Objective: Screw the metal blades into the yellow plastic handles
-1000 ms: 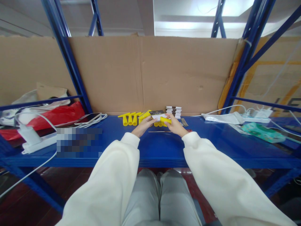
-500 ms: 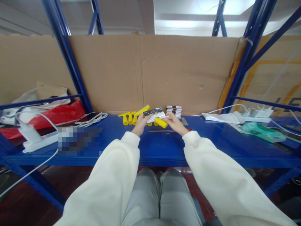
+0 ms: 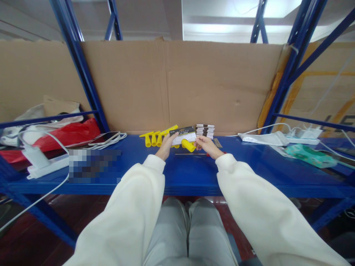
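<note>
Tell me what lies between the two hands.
Head view: a black-and-white pack in the left hand, then a yellow tube nearer the right hand; other yellow pieces peek out below.

Box midway along the tabletop, tube pieces to its left, stack to its right

The box (image 3: 189, 139) is between the left hand (image 3: 165, 145) and the right hand (image 3: 206, 145), above the tabletop (image 3: 191, 173). One tube piece (image 3: 188, 145) is before it, beside the right hand's fingers. More tube pieces (image 3: 154, 140) stand in a row beyond the left hand. Behind the right hand is the stack of small packs (image 3: 205, 130), near the cardboard panel (image 3: 177, 85) at the back. A screwdriver (image 3: 191, 154) lies before the box. Far left, a phone (image 3: 104, 139) lies right of a plastic bag (image 3: 69, 135). Far right, a soft pack (image 3: 310, 156) lies before a power strip (image 3: 305, 141).
</note>
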Motion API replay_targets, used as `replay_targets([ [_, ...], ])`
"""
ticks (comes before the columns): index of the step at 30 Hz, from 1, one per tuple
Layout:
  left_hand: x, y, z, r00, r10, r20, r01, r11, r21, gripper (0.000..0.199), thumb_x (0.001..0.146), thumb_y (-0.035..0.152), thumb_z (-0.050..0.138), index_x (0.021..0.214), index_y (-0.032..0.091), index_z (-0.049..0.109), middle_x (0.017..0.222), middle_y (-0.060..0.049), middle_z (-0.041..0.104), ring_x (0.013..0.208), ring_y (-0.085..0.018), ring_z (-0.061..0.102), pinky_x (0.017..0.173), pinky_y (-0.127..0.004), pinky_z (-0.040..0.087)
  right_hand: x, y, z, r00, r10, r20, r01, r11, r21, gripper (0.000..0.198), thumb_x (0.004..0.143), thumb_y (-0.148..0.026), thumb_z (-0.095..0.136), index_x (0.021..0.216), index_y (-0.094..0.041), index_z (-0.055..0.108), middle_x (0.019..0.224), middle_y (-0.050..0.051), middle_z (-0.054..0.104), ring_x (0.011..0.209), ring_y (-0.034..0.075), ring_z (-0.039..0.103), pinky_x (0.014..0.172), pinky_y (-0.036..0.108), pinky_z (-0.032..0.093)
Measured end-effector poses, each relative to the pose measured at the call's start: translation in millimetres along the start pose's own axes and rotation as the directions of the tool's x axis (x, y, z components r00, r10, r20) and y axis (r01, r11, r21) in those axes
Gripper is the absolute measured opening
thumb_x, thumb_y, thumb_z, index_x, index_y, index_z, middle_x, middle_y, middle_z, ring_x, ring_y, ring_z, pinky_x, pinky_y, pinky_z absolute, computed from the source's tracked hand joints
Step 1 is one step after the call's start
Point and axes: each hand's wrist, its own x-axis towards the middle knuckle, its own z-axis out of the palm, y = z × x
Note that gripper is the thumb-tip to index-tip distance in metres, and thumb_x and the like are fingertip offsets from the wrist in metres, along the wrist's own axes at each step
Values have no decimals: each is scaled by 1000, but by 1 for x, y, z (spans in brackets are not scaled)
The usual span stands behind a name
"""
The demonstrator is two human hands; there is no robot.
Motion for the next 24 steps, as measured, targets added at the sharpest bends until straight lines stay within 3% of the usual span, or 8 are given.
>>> replay_targets([
  [7,4,1,-4,995,53,-87,-48,997,52,33,61,45,78,78,19,68,93,-5,73,99,-22,67,83,-29,51,-1,-4,0,999,12,-45,-11,1000,15,32,85,-46,64,68,-21,53,61,-2,61,50,10,53,54,24,46],
  [15,-1,10,-6,970,14,-244,12,994,105,27,69,40,72,82,22,58,75,1,63,58,-13,60,49,-21,41,-2,-7,1,997,25,-69,-24,1000,20,32,86,-41,63,64,-20,54,56,-3,59,50,9,54,53,22,44],
  [24,2,13,-10,905,22,-424,47,987,152,25,77,23,65,100,22,55,78,2,60,52,-10,59,48,-19,41,-1,-11,1,986,73,-148,-60,994,93,33,85,-42,64,63,-20,53,53,-3,59,45,9,52,48,20,43],
])
